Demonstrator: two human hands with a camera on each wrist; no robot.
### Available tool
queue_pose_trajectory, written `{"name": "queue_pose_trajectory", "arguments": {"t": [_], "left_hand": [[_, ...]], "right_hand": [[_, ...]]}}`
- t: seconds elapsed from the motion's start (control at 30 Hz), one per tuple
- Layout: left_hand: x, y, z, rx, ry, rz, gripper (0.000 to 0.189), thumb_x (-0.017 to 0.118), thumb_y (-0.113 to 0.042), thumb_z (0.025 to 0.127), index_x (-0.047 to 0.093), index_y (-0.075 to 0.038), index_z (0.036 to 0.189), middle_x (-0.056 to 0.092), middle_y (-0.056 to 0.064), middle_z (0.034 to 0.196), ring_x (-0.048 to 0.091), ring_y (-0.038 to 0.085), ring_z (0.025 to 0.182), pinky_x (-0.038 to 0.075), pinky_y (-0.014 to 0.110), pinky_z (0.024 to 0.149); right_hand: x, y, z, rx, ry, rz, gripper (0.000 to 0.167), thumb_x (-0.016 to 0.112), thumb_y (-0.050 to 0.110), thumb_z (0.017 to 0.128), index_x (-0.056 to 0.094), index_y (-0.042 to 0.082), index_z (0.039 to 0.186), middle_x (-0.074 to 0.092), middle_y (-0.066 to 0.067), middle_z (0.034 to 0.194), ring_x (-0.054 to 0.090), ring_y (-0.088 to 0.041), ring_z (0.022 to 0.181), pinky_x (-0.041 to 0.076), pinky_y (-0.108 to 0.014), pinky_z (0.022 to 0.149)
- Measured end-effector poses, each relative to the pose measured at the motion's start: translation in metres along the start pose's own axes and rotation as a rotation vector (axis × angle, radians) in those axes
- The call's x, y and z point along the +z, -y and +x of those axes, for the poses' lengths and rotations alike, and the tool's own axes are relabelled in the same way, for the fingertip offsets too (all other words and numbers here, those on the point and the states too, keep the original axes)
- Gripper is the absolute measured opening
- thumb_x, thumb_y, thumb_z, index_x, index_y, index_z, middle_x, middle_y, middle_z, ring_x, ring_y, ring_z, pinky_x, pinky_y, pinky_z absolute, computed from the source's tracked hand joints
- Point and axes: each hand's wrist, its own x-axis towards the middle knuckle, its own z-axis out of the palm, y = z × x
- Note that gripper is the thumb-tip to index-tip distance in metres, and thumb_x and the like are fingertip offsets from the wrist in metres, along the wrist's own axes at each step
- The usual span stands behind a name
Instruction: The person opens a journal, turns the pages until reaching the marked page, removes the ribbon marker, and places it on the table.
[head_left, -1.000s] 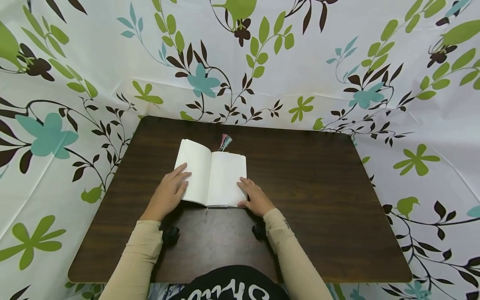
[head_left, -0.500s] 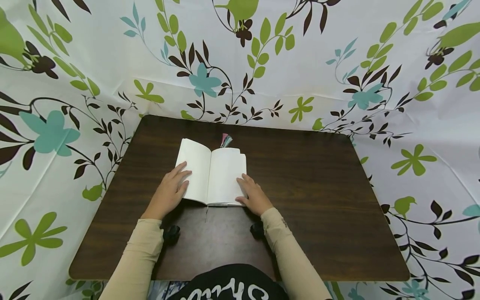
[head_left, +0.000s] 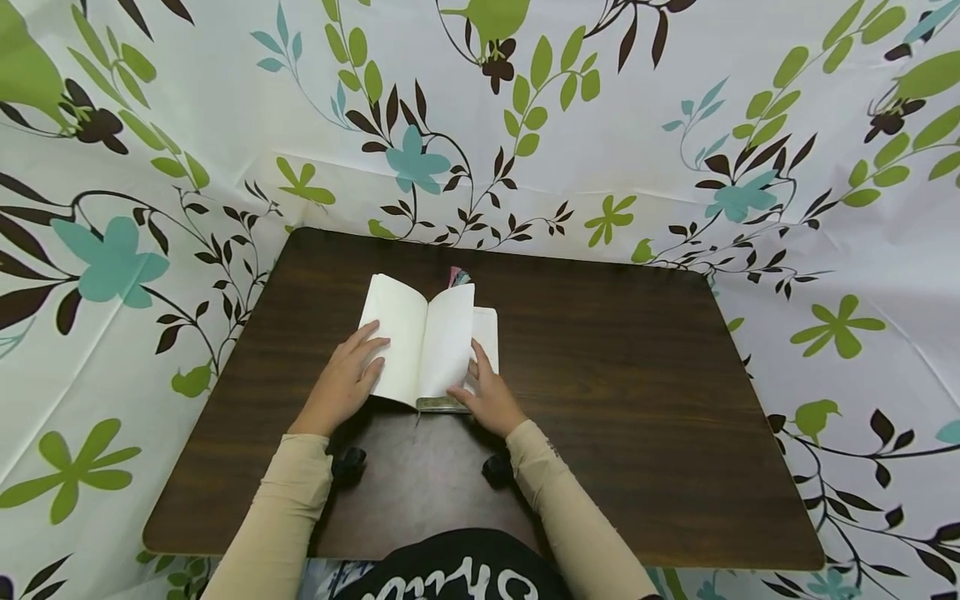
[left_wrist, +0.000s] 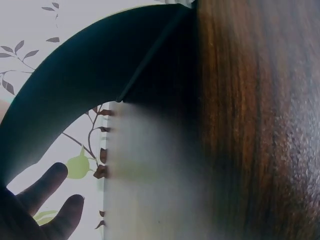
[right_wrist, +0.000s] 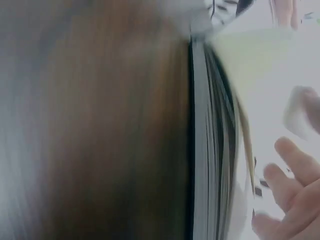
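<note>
The right hand (head_left: 487,398) is at the lower outer edge of a raised page (head_left: 450,333) on the right half of an open book (head_left: 397,329), its thumb at the page's lower corner and apart from its fingers, which lie along the outer edge. The left hand (head_left: 337,379) rests with fingers spread and extended over the outer edge of the book's left page, the thumb near the lower corner. The book thus lies between the two hands, mostly beyond them, flat on the dark wooden bench (head_left: 637,400). Beside the raised page, a strip of the right side beneath it shows. A pink and blue-green tassel (head_left: 459,277) sticks out past the book's far edge, near the spine. Black wrist pieces (head_left: 348,467) sit just below both hands.
</note>
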Motion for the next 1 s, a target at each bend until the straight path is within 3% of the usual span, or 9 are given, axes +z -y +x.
{"name": "queue_pose_trajectory", "arguments": {"t": [0.07, 0.13, 0.23, 0.33, 0.5, 0.67, 0.83, 1.0], "left_hand": [[0.000, -0.001, 0.001, -0.005, 0.000, -0.022, 0.040, 0.050, -0.022, 0.108, 0.055, -0.004, 0.143, 0.031, 0.012, 0.164, 0.033, 0.042, 0.145, 0.028, 0.065, 0.113], [0.000, -0.002, 0.001, -0.025, -0.001, -0.055, 0.044, 0.046, -0.026, 0.109, 0.050, -0.003, 0.147, 0.031, 0.012, 0.164, 0.030, 0.041, 0.147, 0.025, 0.065, 0.114], [0.001, -0.003, 0.001, -0.045, -0.005, -0.112, 0.049, 0.040, -0.028, 0.111, 0.039, -0.004, 0.154, 0.029, 0.013, 0.164, 0.025, 0.040, 0.150, 0.022, 0.064, 0.116], [0.001, -0.004, 0.000, -0.046, -0.015, -0.155, 0.049, 0.037, -0.023, 0.111, 0.033, -0.005, 0.157, 0.029, 0.016, 0.164, 0.024, 0.039, 0.150, 0.021, 0.062, 0.117], [-0.002, -0.008, 0.001, -0.012, -0.039, -0.238, 0.049, 0.034, -0.016, 0.111, 0.030, -0.003, 0.158, 0.029, 0.020, 0.162, 0.025, 0.041, 0.149, 0.022, 0.064, 0.116], [-0.005, -0.012, 0.003, -0.027, -0.029, -0.294, 0.053, 0.041, -0.021, 0.110, 0.027, -0.004, 0.158, 0.028, 0.023, 0.161, 0.027, 0.044, 0.147, 0.024, 0.066, 0.114], [-0.005, -0.012, 0.004, -0.078, -0.003, -0.244, 0.064, 0.052, -0.008, 0.102, 0.023, -0.004, 0.159, 0.026, 0.025, 0.162, 0.027, 0.044, 0.147, 0.025, 0.064, 0.115], [-0.007, -0.010, 0.003, -0.055, -0.004, -0.184, 0.055, 0.048, 0.005, 0.095, 0.042, 0.003, 0.149, 0.024, 0.021, 0.164, 0.025, 0.047, 0.146, 0.025, 0.066, 0.112]], "right_hand": [[0.005, 0.007, 0.000, 0.004, 0.037, 0.163, 0.085, 0.063, 0.024, 0.102, 0.006, 0.007, 0.163, 0.050, -0.023, 0.149, 0.052, -0.031, 0.136, 0.043, -0.045, 0.110], [0.006, 0.017, -0.001, 0.010, 0.087, 0.210, 0.078, 0.054, 0.028, 0.107, 0.005, 0.007, 0.163, 0.047, -0.020, 0.153, 0.049, -0.030, 0.138, 0.040, -0.043, 0.113], [0.012, 0.023, 0.000, -0.050, 0.120, 0.034, 0.075, 0.041, 0.049, 0.107, 0.014, 0.006, 0.163, 0.039, -0.017, 0.159, 0.040, -0.028, 0.145, 0.014, -0.054, 0.122], [0.020, 0.023, 0.003, -0.127, 0.108, -0.219, 0.080, 0.041, 0.058, 0.102, 0.026, 0.006, 0.161, 0.033, -0.014, 0.162, 0.028, -0.027, 0.151, -0.008, -0.068, 0.116], [0.034, 0.032, 0.011, -0.209, 0.141, -0.413, 0.072, 0.060, 0.043, 0.099, 0.033, 0.018, 0.160, 0.038, -0.005, 0.162, 0.030, -0.023, 0.151, -0.002, -0.073, 0.114], [0.040, 0.040, 0.014, -0.248, 0.214, -0.545, 0.065, 0.058, 0.047, 0.100, 0.040, 0.025, 0.157, 0.033, -0.002, 0.165, 0.026, -0.022, 0.152, 0.003, -0.072, 0.115], [0.035, 0.036, 0.015, -0.243, 0.214, -0.534, 0.059, 0.057, 0.045, 0.102, 0.045, 0.022, 0.155, 0.033, -0.001, 0.164, 0.025, -0.021, 0.153, 0.006, -0.072, 0.116], [0.012, 0.022, 0.014, -0.215, 0.103, -0.476, 0.049, 0.059, 0.032, 0.104, 0.052, 0.013, 0.148, 0.039, -0.009, 0.161, 0.029, -0.028, 0.151, 0.011, -0.073, 0.114]]}}
